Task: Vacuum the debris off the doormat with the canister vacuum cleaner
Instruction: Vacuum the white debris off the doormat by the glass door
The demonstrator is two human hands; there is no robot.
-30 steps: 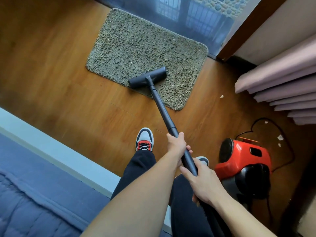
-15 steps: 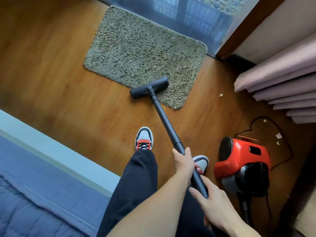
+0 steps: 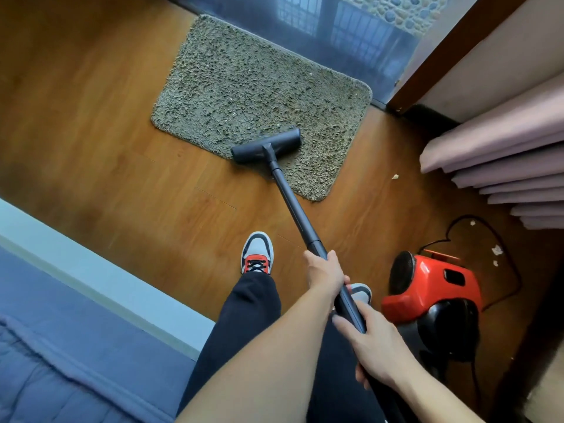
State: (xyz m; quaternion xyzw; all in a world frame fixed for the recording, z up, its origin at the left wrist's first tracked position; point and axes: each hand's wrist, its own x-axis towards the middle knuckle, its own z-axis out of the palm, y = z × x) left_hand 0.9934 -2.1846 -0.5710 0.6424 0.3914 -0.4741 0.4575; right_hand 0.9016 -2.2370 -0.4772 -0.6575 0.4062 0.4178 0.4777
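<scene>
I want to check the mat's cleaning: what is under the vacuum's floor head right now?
The floor head rests on the near edge of the doormat; its left end reaches over the wooden floor. Any debris beneath it is covered.

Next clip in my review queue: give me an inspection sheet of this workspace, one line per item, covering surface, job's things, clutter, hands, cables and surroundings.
Surface: wooden floor, bare around the mat.
Job's things: doormat lies flat by the glass door, pale specks in its pile; floor nozzle rests on the mat's near edge; wand runs back to the hands; red canister vacuum stands on the floor, right of the feet.
Clutter: crumb on the floor right of the mat; paper scraps beyond the canister.
Hands: left hand grips the wand higher up; right hand grips it lower, near the body.
Cables: black cord loops on the floor behind the canister.
Surroundings: pink curtain at right; blue bedding at lower left.
</scene>
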